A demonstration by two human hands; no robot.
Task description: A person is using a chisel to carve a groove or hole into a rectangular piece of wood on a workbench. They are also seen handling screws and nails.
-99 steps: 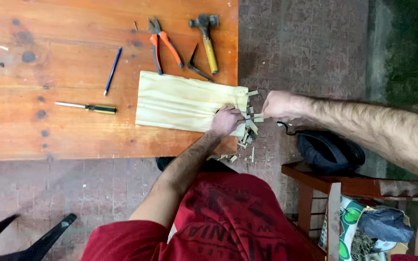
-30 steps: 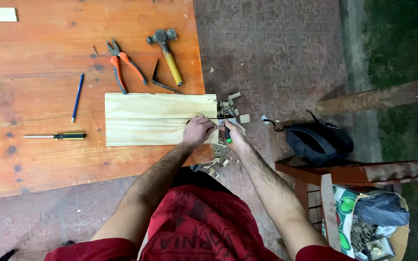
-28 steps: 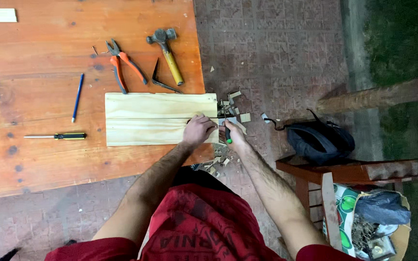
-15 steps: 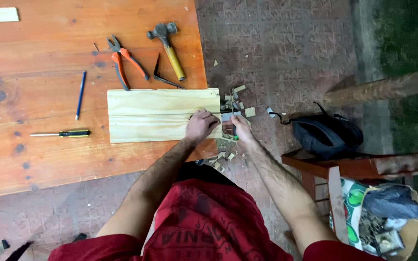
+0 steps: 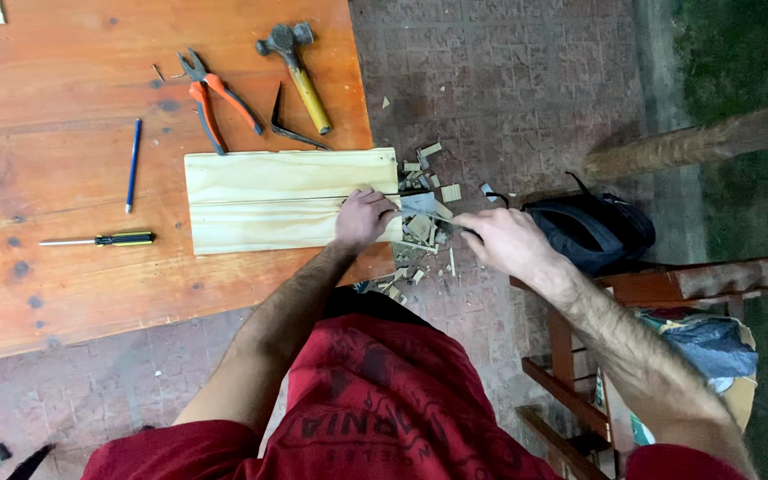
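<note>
A pale pine plank (image 5: 286, 200) lies on the orange wooden table (image 5: 64, 293), its right end at the table's edge. My left hand (image 5: 362, 218) presses down on that end, fingers curled over the wood. My right hand (image 5: 508, 240) is off the table to the right, shut on a tool whose flat metal blade (image 5: 420, 206) reaches the plank's end. Several wood chips (image 5: 424, 233) lie scattered under the blade and on the brick floor.
Behind the plank lie a hammer (image 5: 293, 67), orange-handled pliers (image 5: 217, 100) and a bent black metal bar (image 5: 288, 124). A blue pencil (image 5: 133, 164) and a screwdriver (image 5: 104, 239) lie to the left. A black bag (image 5: 593, 231) rests on a wooden chair (image 5: 668, 284) at right.
My right hand came in from near the bag to the plank's end, then drew slightly right with the tool. My left hand stays on the plank. More chips lie about.
</note>
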